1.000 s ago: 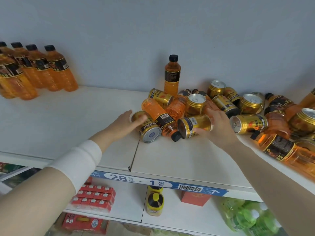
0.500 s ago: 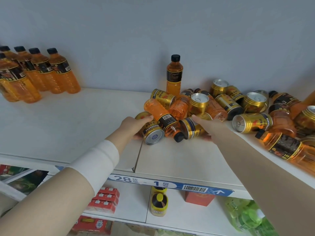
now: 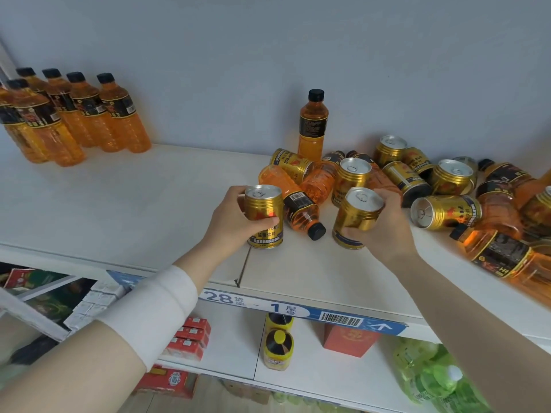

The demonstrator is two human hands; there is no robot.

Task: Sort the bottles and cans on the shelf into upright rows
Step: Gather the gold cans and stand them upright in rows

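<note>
A short gold metal can (image 3: 264, 217) with a silver pull-tab lid is gripped upright by the curled left hand (image 3: 231, 223) at the front of the white shelf (image 3: 119, 210). A second, tilted gold can (image 3: 356, 217) is clasped by the right hand (image 3: 387, 234), beside a pile of toppled orange bottles (image 3: 301, 204).

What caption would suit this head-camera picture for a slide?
Left hand grips one gold can, right hand a second can, beside toppled cans and bottles on a shelf.

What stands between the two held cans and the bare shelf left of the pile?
Nothing visible for the left can in the left hand. For the right can in the right hand, the lying bottle and left can intervene.
</note>
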